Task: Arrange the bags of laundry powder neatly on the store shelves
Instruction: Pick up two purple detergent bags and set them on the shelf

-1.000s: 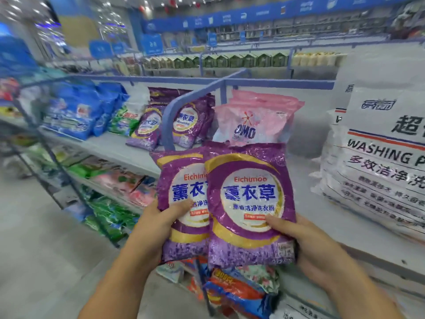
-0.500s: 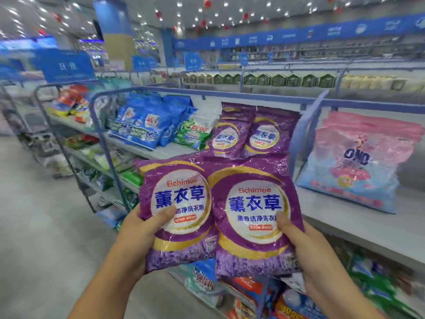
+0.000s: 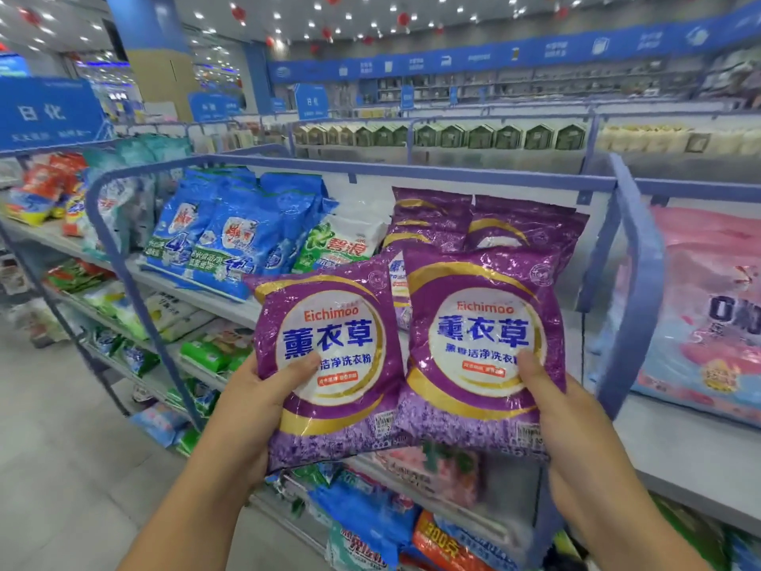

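I hold two purple Eichimoo laundry powder bags upright in front of the top shelf (image 3: 230, 302). My left hand (image 3: 263, 397) grips the left purple bag (image 3: 329, 364) at its lower left, thumb across the front. My right hand (image 3: 552, 410) grips the right purple bag (image 3: 482, 348) at its lower right, thumb on the label. The right bag's edge overlaps the left one slightly. Behind them, more purple bags (image 3: 486, 220) of the same kind lean against the shelf back, partly hidden by the held pair.
Blue bags (image 3: 230, 236) and a green-and-white bag (image 3: 341, 245) stand left of the purple stack. A blue metal divider (image 3: 630, 290) separates a big pink OMO bag (image 3: 708, 311) on the right. Lower shelves hold mixed bags. Grey aisle floor lies to the left.
My view has swung left along the shelf, away from the white washing powder sacks. Both bags came up and nearer the purple stack, and they now overlap less.
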